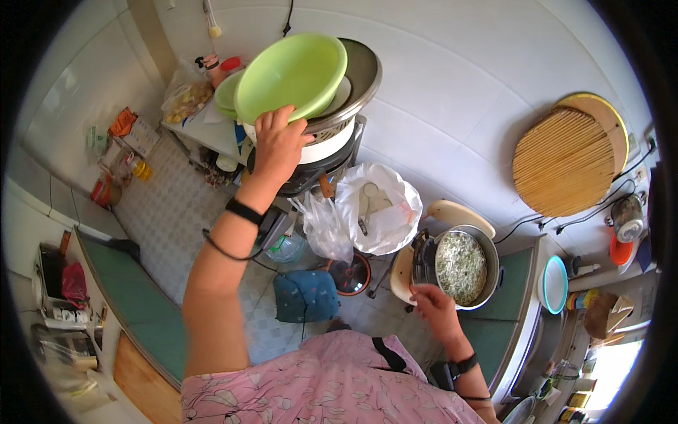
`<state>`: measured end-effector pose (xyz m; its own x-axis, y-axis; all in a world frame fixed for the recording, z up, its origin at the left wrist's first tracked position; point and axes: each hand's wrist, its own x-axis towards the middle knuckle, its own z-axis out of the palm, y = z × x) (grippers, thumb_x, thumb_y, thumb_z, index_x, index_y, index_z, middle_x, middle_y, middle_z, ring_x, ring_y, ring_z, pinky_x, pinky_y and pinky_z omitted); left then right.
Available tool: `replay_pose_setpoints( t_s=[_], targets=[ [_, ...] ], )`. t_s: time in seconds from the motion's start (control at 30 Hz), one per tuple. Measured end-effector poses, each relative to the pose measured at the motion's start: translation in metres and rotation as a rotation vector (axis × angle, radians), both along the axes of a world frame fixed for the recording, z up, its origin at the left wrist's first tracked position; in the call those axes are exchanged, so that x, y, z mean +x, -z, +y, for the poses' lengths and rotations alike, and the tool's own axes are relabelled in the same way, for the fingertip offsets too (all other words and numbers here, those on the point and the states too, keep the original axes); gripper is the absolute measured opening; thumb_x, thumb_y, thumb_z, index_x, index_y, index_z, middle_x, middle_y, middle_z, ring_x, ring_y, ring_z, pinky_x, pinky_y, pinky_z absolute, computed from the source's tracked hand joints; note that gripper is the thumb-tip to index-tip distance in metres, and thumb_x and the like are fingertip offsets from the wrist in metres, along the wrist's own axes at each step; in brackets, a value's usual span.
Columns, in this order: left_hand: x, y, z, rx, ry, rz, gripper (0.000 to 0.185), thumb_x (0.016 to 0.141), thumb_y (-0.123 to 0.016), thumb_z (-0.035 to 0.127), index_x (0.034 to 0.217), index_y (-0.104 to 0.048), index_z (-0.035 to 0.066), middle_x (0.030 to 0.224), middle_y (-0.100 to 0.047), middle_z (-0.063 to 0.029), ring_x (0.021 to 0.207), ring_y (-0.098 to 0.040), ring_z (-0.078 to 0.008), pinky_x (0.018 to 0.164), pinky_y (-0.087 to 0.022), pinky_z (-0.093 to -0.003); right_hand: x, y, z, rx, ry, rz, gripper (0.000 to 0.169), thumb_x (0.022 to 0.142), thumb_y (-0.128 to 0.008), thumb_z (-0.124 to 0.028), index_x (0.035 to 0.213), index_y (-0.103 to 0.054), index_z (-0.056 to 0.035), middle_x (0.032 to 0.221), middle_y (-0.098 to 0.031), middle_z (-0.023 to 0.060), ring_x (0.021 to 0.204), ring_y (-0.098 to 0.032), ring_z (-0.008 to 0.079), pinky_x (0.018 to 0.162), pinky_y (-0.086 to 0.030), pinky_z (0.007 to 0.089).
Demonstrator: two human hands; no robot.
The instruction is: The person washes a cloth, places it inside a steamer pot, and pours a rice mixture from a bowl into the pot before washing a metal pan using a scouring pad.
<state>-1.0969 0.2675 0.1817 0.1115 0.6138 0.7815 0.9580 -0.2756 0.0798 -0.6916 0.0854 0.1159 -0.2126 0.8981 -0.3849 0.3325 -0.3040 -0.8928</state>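
Observation:
My left hand (280, 140) grips the near rim of a light green plastic basin (296, 69). The basin leans, tilted, on a wide metal bowl (365, 69), and a white perforated basket (339, 139) shows beneath. Lower right, my right hand (435, 310) hangs with curled fingers beside a metal pot (495, 259). Chopped greens mixed with white flour-like powder (460, 267) fill that pot, which rests on a wooden chair (403, 275). Whether the right fingers pinch something is too small to tell.
A bin lined with a white bag (408, 228) stands between both hands. A clear plastic bag (326, 228), a blue cloth-covered stool (306, 297) and a round glass lid (349, 273) are below. A round slatted mat (564, 164) hangs on the right wall.

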Motion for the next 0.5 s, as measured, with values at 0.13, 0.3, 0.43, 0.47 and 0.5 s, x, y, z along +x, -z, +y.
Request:
replay_pose_setpoints(
  t_s=[0.13, 0.3, 0.43, 0.47, 0.5],
  targets=[
    [0.019, -0.031, -0.056, -0.026, 0.090, 0.097, 0.018, 0.072, -0.074, 0.019, 0.082, -0.063, 0.008, 0.112, -0.052, -0.0080, 0.105, -0.048, -0.0307, 0.094, -0.035, -0.0452, -0.010, -0.031, 0.026, 0.099, 0.031, 0.073, 0.037, 0.094, -0.056, -0.023, 0.124, -0.055, -0.0013, 0.095, -0.066, 0.0049, 0.074, -0.059, 0.0077, 0.057, -0.045, 0.0209],
    [0.040, -0.032, -0.124, -0.018, 0.189, 0.210, 0.013, 0.072, -0.073, 0.015, 0.081, -0.064, 0.010, 0.109, -0.051, -0.0045, 0.103, -0.048, -0.0263, 0.095, -0.035, -0.0447, -0.022, -0.072, 0.051, 0.203, 0.043, 0.295, 0.057, 0.096, -0.052, -0.040, 0.136, -0.042, -0.0008, 0.105, -0.062, 0.0087, 0.086, -0.061, 0.0133, 0.063, -0.049, 0.0247],
    [0.062, -0.027, -0.161, -0.088, 0.393, 0.083, 0.023, 0.071, -0.072, 0.015, 0.088, -0.062, 0.005, 0.109, -0.051, -0.0029, 0.100, -0.049, -0.0234, 0.095, -0.037, -0.0438, -0.016, -0.082, 0.059, 0.157, 0.082, 0.556, 0.070, 0.094, -0.042, -0.058, 0.138, -0.038, -0.0031, 0.111, -0.061, 0.0151, 0.090, -0.065, 0.0212, 0.061, -0.055, 0.0280],
    [0.069, -0.022, -0.167, -0.099, 0.419, 0.079, 0.025, 0.070, -0.072, 0.015, 0.090, -0.062, 0.004, 0.109, -0.051, -0.0026, 0.099, -0.049, -0.0226, 0.094, -0.038, -0.0429, -0.011, -0.085, 0.057, 0.159, 0.081, 0.572, 0.069, 0.094, -0.041, -0.059, 0.136, -0.040, -0.0040, 0.109, -0.062, 0.0143, 0.088, -0.066, 0.0204, 0.060, -0.055, 0.0282],
    [0.076, -0.014, -0.172, -0.107, 0.441, 0.075, 0.027, 0.070, -0.072, 0.015, 0.092, -0.061, 0.004, 0.108, -0.051, -0.0024, 0.097, -0.050, -0.0217, 0.094, -0.039, -0.0420, -0.007, -0.090, 0.054, 0.162, 0.076, 0.589, 0.068, 0.094, -0.039, -0.060, 0.134, -0.042, -0.0049, 0.107, -0.063, 0.0135, 0.086, -0.066, 0.0196, 0.058, -0.056, 0.0285]
  ],
)
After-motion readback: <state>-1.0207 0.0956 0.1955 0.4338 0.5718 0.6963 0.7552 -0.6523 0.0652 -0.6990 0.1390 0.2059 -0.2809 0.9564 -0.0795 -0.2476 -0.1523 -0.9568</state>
